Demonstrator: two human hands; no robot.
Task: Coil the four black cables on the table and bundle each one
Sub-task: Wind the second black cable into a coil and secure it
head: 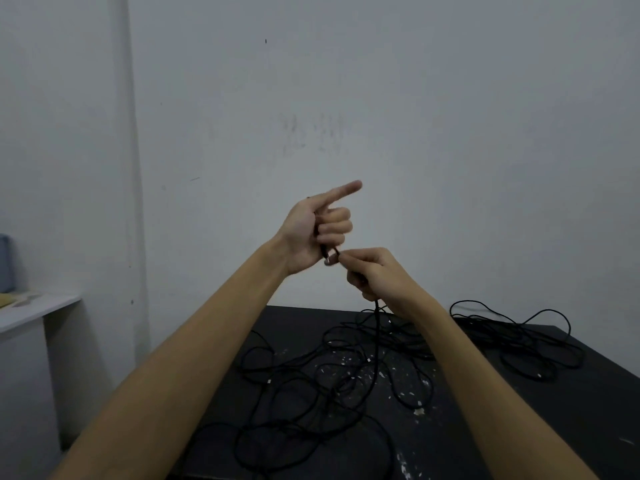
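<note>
Black cables [311, 403] are lying in loose, overlapping loops on the dark table [571, 427] in the lower centre of the frame, nearest to us, and we cannot tell where one ends and the next begins. White flecks [401, 393] are dotting the tabletop among the loops. A further heap of cable [519, 337] is sitting toward the right edge of the frame, at the table's far side, some of its loops arching up off the surface.

We are stretching both bare forearms up from the lower corners of the frame. Above the tangle, right of centre, our right hand [377, 271] is curling its fingers round one raised strand [376, 327], which is hanging straight down from the fist into the loops below, while its thumb and forefinger are pinching the strand near its end. Just up and to the left, in the middle of the frame, our left hand [317, 226] is gripping the same cable's tip with three curled fingers, a small plug [327, 260] poking out under the fist, touching the right hand's fingertips. The left forefinger is pointing straight out toward the upper right.

Beyond the hands, a pale wall [450, 116] is filling the upper frame, scuffed near its centre. At the left edge a white shelf [38, 306] is jutting out, with a blue object [7, 265] sitting on it.
</note>
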